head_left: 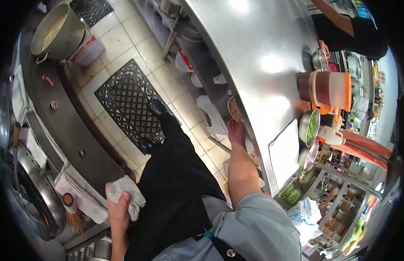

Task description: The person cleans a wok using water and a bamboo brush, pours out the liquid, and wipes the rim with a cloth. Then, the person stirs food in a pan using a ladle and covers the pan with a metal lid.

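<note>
My left hand [119, 209] is closed around a crumpled white cloth [131, 195], held low beside my black apron near the stove's edge. On the other side my right hand [237, 132] reaches under the edge of the steel counter [254, 56]. Its fingers are at the near rim of a bowl [235, 108] of something brownish, at shelf level. The counter's edge hides part of this bowl. The fingers look closed on its rim.
A large pot [58, 32] sits at the stove's far end; a wok [30, 200] is at left. Right, the counter bears a white cloth [284, 152], an orange-lidded container [326, 89] and a bowl of greens [310, 127]. Another person [352, 32] stands across. A mat [130, 104] covers floor tiles.
</note>
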`<state>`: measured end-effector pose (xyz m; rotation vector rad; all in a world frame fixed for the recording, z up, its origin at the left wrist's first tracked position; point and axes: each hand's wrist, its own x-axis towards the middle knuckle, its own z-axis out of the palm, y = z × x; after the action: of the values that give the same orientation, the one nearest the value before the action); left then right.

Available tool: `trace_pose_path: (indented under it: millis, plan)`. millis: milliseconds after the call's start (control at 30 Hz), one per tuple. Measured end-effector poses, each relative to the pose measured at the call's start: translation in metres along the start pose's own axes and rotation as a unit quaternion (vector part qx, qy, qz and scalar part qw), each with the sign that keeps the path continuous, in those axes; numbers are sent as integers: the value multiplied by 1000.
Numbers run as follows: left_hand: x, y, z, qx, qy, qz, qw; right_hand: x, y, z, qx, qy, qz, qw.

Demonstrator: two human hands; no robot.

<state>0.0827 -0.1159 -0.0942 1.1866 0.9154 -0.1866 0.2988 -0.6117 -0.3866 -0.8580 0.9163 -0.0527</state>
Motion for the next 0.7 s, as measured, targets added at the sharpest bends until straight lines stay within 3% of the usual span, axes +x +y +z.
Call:
trace_pose_path:
  millis: [67,167,200,267,300,333,400,467,567,667,700]
  plan:
    - [3,7,4,14,-6,4,1000,24,-3,-17,95,-88,-19,991]
    - [7,21,12,9,-22,6,1000,21,-3,-6,207,-60,-24,976]
    - [9,25,14,6,-24,14,1000,12,3,10,184,27,-23,982]
    - [11,38,19,0,-29,31,999,48,50,-21,199,-20,171,965]
    - [11,49,25,-19,-26,34,999,24,55,11,-39,-86,220,971]
    - [10,62,29,-16,-23,41,999,-7,69,43,-273,-142,250,918]
    - [12,90,37,-11,-19,63,998,-126,37,173,-389,-224,363,817]
    - [20,109,39,0,-7,99,995,-183,21,252,-523,-422,322,667]
    - [30,138,39,24,0,135,991,-218,9,339,-595,-581,189,523]
    - [24,160,36,37,-2,165,986,-219,14,408,-638,-661,-57,391]
    - [17,164,31,32,15,176,984,-224,17,432,-642,-664,-95,371]
